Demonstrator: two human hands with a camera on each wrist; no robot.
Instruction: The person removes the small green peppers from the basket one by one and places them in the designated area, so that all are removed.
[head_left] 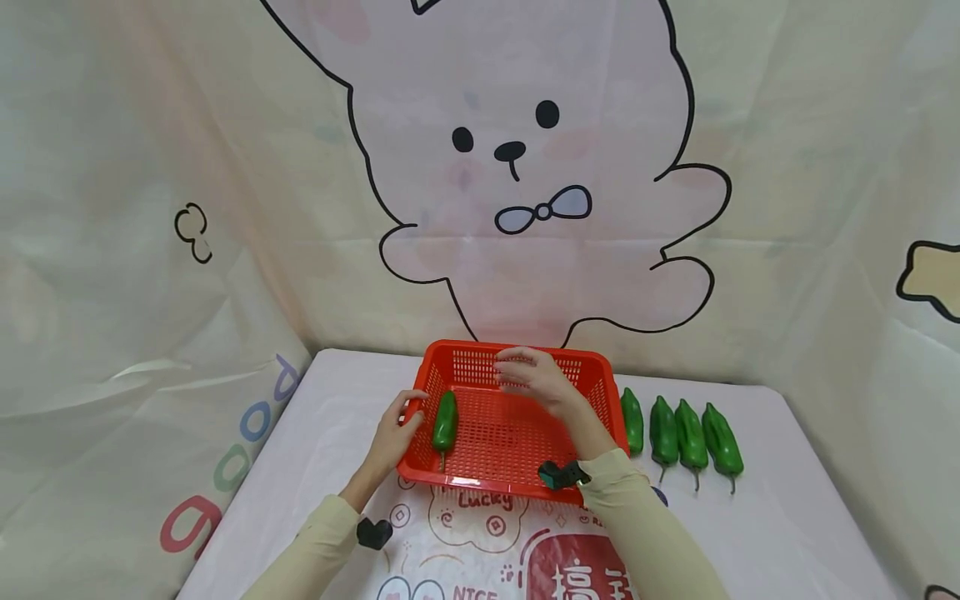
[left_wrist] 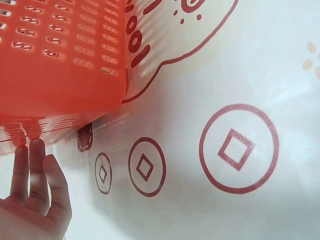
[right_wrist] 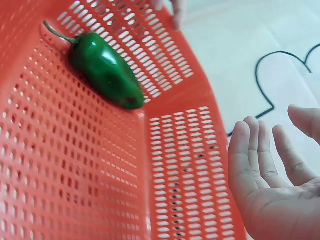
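A red plastic basket (head_left: 510, 433) with slotted walls stands on the table. Inside it, near the left wall, lies one green pepper (head_left: 446, 423), its stem toward the front; the right wrist view shows this pepper (right_wrist: 107, 72) too. My left hand (head_left: 392, 433) holds the basket's left rim, thumb and index finger at the top edge. From the left wrist view, other fingers (left_wrist: 37, 172) are against the outer wall. Over the back part of the basket my right hand (head_left: 542, 383) hovers with loosely bent, spread fingers (right_wrist: 265, 155) and nothing in it.
Several green peppers (head_left: 692, 435) lie in a row right of the basket, the nearest pepper (head_left: 632, 421) beside its wall. A printed white cloth (head_left: 480, 567) covers the table. Cartoon-printed curtains (head_left: 525, 275) hang behind and at both sides.
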